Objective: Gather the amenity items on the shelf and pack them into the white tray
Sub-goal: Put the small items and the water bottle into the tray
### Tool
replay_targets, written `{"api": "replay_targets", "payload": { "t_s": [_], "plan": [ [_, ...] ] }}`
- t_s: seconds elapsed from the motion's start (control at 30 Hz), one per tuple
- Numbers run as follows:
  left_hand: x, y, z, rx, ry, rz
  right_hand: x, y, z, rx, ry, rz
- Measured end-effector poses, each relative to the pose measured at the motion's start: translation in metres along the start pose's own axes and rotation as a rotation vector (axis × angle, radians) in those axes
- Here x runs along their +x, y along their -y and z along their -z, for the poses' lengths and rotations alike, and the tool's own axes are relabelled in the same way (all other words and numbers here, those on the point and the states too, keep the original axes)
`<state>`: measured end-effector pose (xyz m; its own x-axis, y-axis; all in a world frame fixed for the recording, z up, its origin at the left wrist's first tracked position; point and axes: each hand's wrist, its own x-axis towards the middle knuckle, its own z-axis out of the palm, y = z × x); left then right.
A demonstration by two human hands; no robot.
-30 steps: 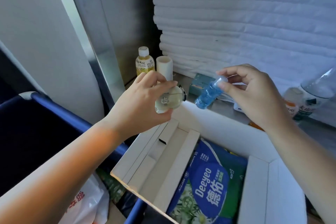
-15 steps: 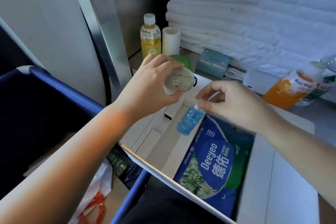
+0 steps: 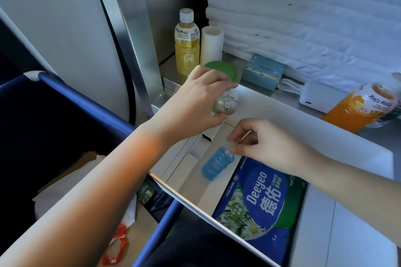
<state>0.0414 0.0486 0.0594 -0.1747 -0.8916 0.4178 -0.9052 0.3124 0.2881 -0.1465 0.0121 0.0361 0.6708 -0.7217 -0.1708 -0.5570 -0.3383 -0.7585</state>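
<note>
Your left hand (image 3: pixel 195 104) wraps the round pale bottle (image 3: pixel 226 106), hiding part of it. Your right hand (image 3: pixel 267 147) pinches the little blue bottle (image 3: pixel 217 163) by its hidden cap.

"Deeyeo" and "99.9%" on blue wipes pack (image 3: pixel 260 201), "Mogu Mogu" on both juice bottles (image 3: pixel 187 43)

In the middle of the frame, the left hand (image 3: pixel 195 106) holds a small round pale bottle (image 3: pixel 225 104). Just below, the right hand (image 3: pixel 267 147) pinches the top of a small blue plastic bottle (image 3: pixel 217 163) over the white tray (image 3: pixel 282 110), beside a blue and green wipes pack (image 3: pixel 260 201).
</note>
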Motion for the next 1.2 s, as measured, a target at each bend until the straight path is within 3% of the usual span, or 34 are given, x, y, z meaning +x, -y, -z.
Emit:
{"api": "replay_targets", "payload": {
  "t_s": [0.4,0.77,0.97,1.2],
  "plan": [
    [0.011,0.006,-0.003,0.042,0.142,-0.078,0.003,-0.012,-0.022,0.009,0.12,0.016],
    [0.007,0.004,-0.003,0.037,0.131,-0.069,0.014,-0.011,-0.054,-0.061,0.162,0.079],
    [0.008,0.005,-0.004,0.039,0.126,-0.066,0.012,-0.02,-0.056,-0.438,0.205,0.308],
    [0.006,0.004,-0.004,0.043,0.124,-0.068,0.013,-0.019,-0.059,-0.53,0.263,0.298]
  ]
}}
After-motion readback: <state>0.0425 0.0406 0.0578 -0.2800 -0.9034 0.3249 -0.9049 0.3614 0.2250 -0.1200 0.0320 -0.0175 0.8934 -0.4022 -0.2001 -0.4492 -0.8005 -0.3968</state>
